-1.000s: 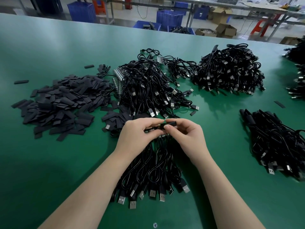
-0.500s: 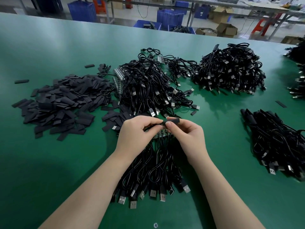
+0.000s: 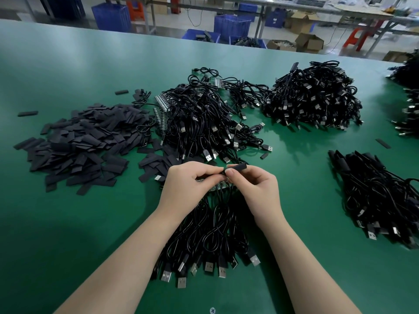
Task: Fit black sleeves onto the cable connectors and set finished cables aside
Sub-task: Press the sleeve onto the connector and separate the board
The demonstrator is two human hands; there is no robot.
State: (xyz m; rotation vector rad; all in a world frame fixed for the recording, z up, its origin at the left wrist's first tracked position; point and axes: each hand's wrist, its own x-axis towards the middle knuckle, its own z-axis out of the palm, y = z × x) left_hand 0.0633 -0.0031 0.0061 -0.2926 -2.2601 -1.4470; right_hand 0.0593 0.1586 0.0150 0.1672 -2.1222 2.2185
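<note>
My left hand [image 3: 188, 184] pinches the connector end of a black cable above the table's middle. My right hand [image 3: 256, 189] pinches a black sleeve [image 3: 238, 167] that meets the left fingertips; the connector itself is hidden between the fingers. Under my wrists lies a bundle of black cables [image 3: 208, 243] with USB plugs pointing toward me. A heap of flat black sleeves [image 3: 77, 141] lies at the left. A tangled pile of cables [image 3: 204, 118] sits just beyond my hands.
A second big cable pile [image 3: 313, 98] lies at the back right, and another cable heap [image 3: 381, 198] at the right. More cables [image 3: 410, 105] sit at the far right edge. Loose sleeves [image 3: 383, 143] dot the green table [image 3: 68, 223]. Blue crates [image 3: 231, 26] stand beyond.
Both hands have shifted slightly away from me, and the sleeve in the right hand has tilted up a little at its right end.
</note>
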